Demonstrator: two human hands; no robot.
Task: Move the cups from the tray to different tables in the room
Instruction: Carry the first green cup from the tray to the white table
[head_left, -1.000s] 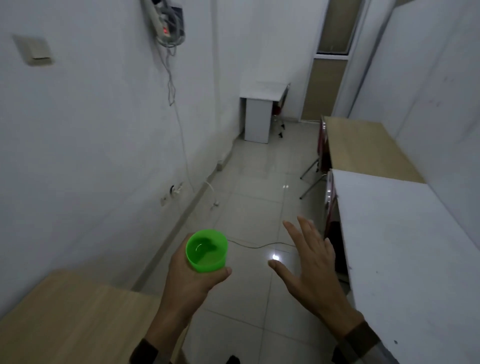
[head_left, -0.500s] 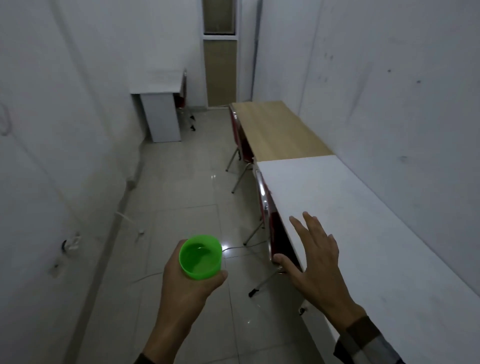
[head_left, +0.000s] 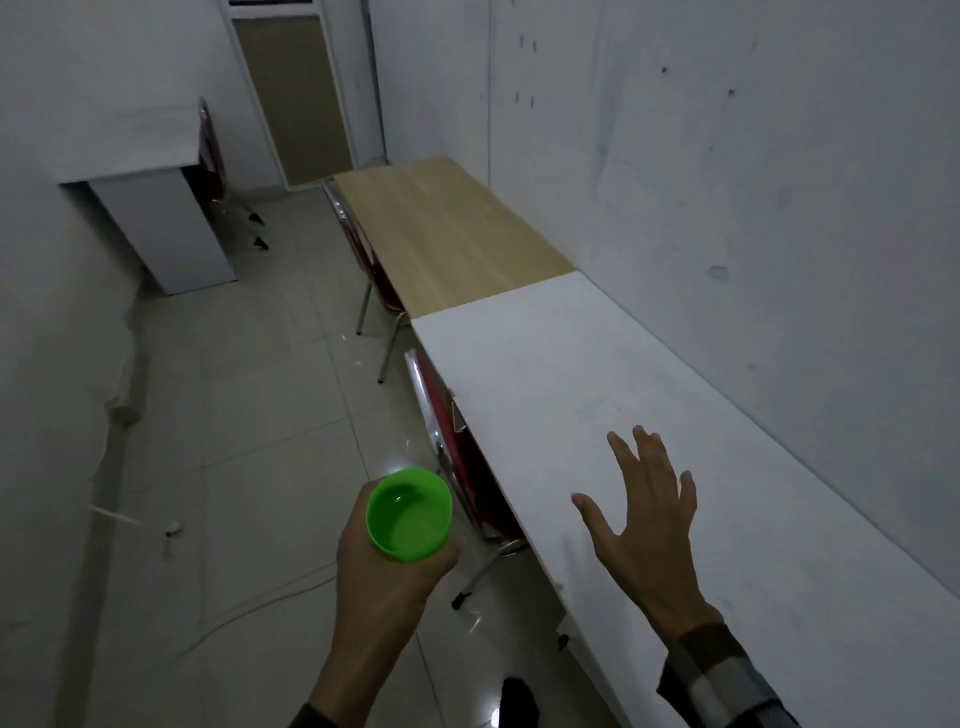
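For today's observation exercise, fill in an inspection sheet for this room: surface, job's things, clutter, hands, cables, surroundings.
Surface: white table along the right wall, wooden table beyond it; tops bare.
Job's things: green cup, upright, over the floor.
Clutter: nothing seen on the tables.
Hands: left hand grips the cup; right hand open, fingers spread above the white table.
Cables: thin cable on the floor.
Surroundings: red chairs tucked under tables, white desk, door.

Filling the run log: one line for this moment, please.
left hand: holds green cup, upright, over floor | right hand: open, above white table | cup not yet placed
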